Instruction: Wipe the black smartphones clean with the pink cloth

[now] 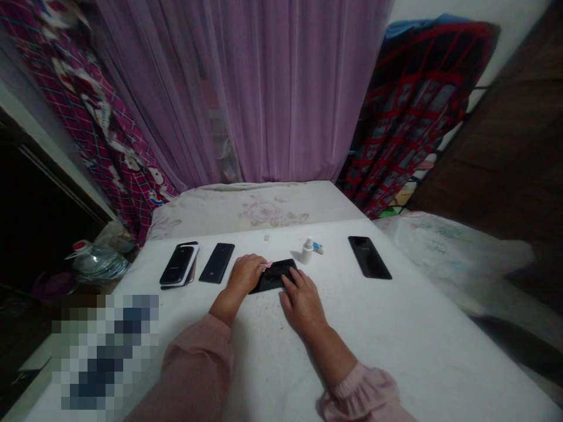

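Note:
A black smartphone (273,276) lies flat on the white sheet in front of me, tilted at an angle. My right hand (301,303) rests on its near right edge, fingers spread on the dark surface. My left hand (247,275) sits at the phone's far left corner, pinching a small pink cloth (265,266) against it. Just beyond stand a small white bottle (307,251) and a small blue-and-white tube (318,248). Other phones lie on the sheet: a black one (216,263), a stack of cased phones (179,265) and a glossy one (369,257).
The white sheet (352,328) covers a bed, with a pale floral pillow (255,212) at its far end. A sheer purple curtain (246,88) hangs behind. A plastic water jug (99,264) sits off the left edge, and a white plastic sheet (444,252) lies right.

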{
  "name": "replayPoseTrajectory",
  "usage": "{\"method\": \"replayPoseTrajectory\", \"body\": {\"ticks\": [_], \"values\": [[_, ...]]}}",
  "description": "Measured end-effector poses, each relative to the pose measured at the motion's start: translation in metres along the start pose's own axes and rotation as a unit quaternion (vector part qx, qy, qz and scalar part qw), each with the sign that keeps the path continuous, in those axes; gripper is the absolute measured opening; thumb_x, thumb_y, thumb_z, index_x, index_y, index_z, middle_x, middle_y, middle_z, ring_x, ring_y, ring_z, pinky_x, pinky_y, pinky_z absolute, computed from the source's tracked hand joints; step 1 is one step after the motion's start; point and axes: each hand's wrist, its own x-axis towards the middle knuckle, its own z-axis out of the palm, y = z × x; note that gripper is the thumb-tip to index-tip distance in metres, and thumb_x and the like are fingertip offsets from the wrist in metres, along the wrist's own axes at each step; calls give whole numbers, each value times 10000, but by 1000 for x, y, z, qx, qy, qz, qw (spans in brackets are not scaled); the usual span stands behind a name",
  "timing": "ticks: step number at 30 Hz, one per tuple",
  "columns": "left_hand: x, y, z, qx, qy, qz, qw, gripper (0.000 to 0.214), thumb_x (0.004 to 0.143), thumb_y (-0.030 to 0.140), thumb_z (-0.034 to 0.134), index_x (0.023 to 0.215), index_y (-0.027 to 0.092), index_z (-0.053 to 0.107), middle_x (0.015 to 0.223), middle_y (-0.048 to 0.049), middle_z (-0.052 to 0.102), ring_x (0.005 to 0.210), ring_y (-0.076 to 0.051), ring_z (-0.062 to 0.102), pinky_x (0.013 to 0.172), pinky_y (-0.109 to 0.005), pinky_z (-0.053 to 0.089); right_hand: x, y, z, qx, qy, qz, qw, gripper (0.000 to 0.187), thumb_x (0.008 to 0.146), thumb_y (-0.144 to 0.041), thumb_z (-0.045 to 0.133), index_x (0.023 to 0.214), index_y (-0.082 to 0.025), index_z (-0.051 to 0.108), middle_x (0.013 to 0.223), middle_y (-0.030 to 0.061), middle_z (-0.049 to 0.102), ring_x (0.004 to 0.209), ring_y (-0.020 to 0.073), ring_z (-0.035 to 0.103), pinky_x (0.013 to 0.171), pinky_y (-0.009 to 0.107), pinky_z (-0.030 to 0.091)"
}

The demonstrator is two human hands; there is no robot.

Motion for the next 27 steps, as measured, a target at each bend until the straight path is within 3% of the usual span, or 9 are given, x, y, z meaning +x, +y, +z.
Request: {"method": "replayPoseTrajectory", "body": {"ticks": [4,9,15,27], "values": [[-9,0,6,-29,14,31,999,165,915,215,556,932,242,718,993,-20,727,985,-212,611,876,-334,400,0,-3,-1,6,11,-2,1000,425,863,-236,573,1280,-176,625,1425,150,506,1294,346,452,1056,509,386],[-9,8,4,-68,-18,37,997,171,904,164,540,906,227,699,1064,-21,722,1019,-193,627,913,-315,416,1,-5,-4,4,6,4,1000,429,862,-223,571,1286,-180,621,1424,147,508,1294,348,452,1057,513,383],[1,18,3,-34,-20,3,999,183,924,252,535,919,199,711,971,-56,724,938,-208,632,842,-307,438,0,-1,-2,-2,0,-7,1000,433,873,-242,561,1299,-176,610,1439,154,490,1293,355,449,1053,526,383],[17,25,3,17,-25,-52,998,204,941,322,526,970,251,716,990,-43,715,950,-210,629,791,-295,434,1,-4,-4,4,5,-4,1000,434,864,-225,566,1292,-171,616,1430,159,498,1294,342,451,1062,516,382]]}}
